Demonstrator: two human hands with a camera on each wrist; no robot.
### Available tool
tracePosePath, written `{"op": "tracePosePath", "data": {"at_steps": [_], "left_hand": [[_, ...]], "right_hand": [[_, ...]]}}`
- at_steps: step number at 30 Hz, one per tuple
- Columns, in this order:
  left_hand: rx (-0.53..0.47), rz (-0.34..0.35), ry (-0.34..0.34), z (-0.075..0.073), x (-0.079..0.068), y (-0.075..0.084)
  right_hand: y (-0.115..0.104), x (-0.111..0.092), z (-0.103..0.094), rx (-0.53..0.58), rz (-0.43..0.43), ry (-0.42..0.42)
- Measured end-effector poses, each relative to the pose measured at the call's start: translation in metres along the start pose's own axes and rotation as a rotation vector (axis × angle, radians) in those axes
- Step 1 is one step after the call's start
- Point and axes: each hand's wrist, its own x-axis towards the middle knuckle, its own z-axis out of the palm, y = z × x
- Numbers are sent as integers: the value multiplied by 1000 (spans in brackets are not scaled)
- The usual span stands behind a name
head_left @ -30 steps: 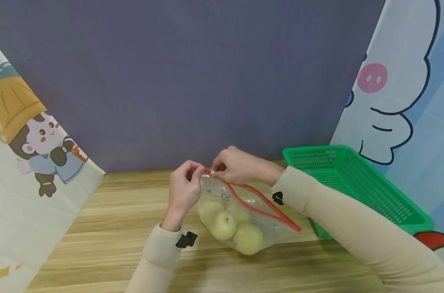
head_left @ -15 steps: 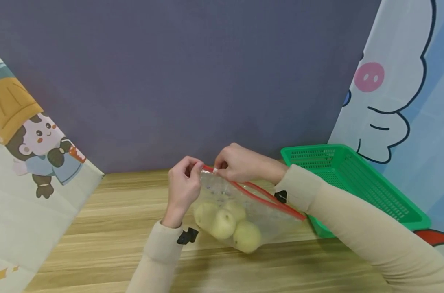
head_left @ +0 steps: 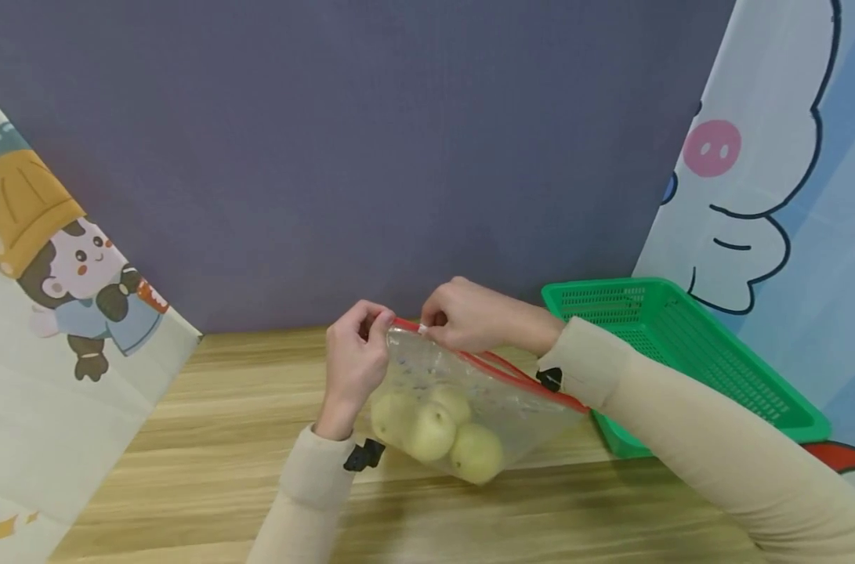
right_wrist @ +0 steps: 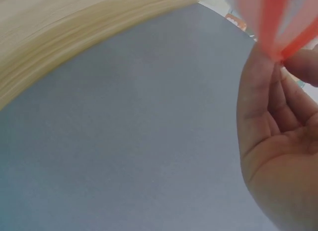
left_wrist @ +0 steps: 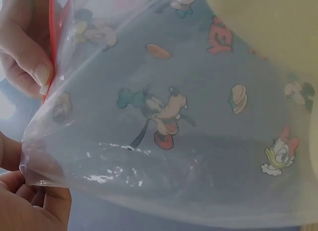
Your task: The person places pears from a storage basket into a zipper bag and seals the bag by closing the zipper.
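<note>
A clear zip bag [head_left: 533, 427] with a red zip strip [head_left: 407, 323] holds several round, pale yellow fruits [head_left: 478, 453] that look like pears. My left hand [head_left: 356, 356] pinches the bag's upper left corner; in the left wrist view the left fingers [left_wrist: 42, 208] grip the gathered film. Just right of it, my right hand [head_left: 465, 317] pinches the small white zip slider [head_left: 422, 329] on the red strip. Right of that hand the two red strips stand slightly apart. In the right wrist view, the right thumb and fingers [right_wrist: 256, 92] meet at the strip. Cartoon prints [left_wrist: 166, 116] cover the bag.
A green plastic basket [head_left: 744, 337] stands at the right, partly behind the right sleeve [head_left: 653, 392]. The wooden table [head_left: 208, 470] ends at a dark grey panel [head_left: 371, 157]. Printed cartoon panels stand at the left and right.
The right hand has slid slightly right along the red strip with the slider, away from the left hand. The gap between the strips has narrowed, and the bag's right end sits higher.
</note>
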Motion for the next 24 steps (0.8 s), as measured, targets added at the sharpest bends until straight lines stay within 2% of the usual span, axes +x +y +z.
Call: {"op": "tracePosePath", "data": {"at_steps": [3, 7, 13, 18, 24], "left_hand": [[-16, -1, 5, 2, 1, 0], [-36, -14, 27, 0, 1, 0], [-31, -18, 38, -1, 1, -2], [-40, -35, 45, -3, 0, -4], [-22, -17, 39, -5, -1, -7]], "right_hand": [[-1, 1, 0, 27, 66, -34], [-6, 5, 0, 58, 111, -74], [-15, 10, 0, 82, 163, -78], [-18, 14, 3, 66, 144, -66], [-16, 14, 3, 16, 95, -58]]}}
